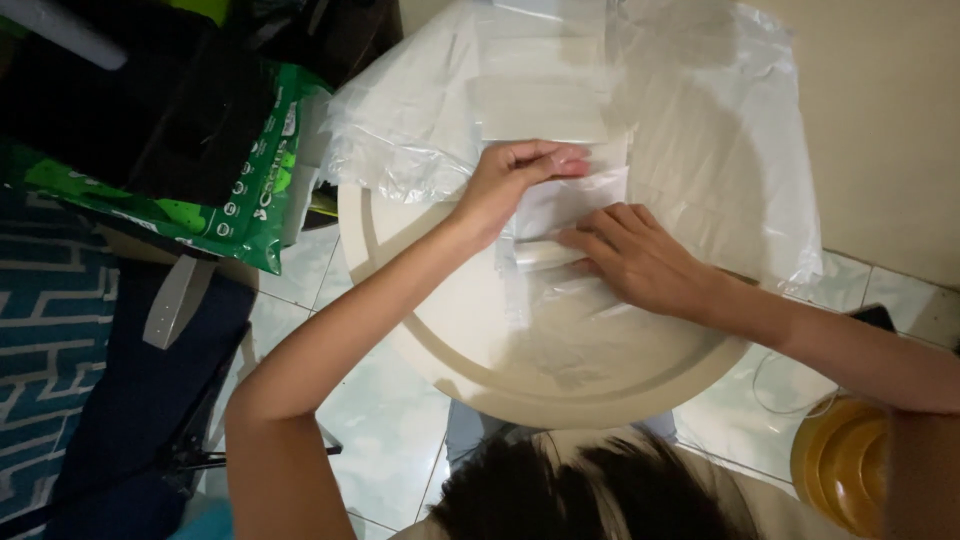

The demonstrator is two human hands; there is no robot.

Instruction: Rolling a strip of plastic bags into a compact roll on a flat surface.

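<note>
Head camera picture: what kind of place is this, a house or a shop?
Probably a room in a home. A small round cream table stands on a pale tiled floor, with a patterned blue rug and a green bag beside it.

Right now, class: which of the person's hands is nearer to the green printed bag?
Left. The left hand presses clear plastic sheets on the round table, closer to the green printed bag. The right hand lies farther away, across the sheets.
</note>
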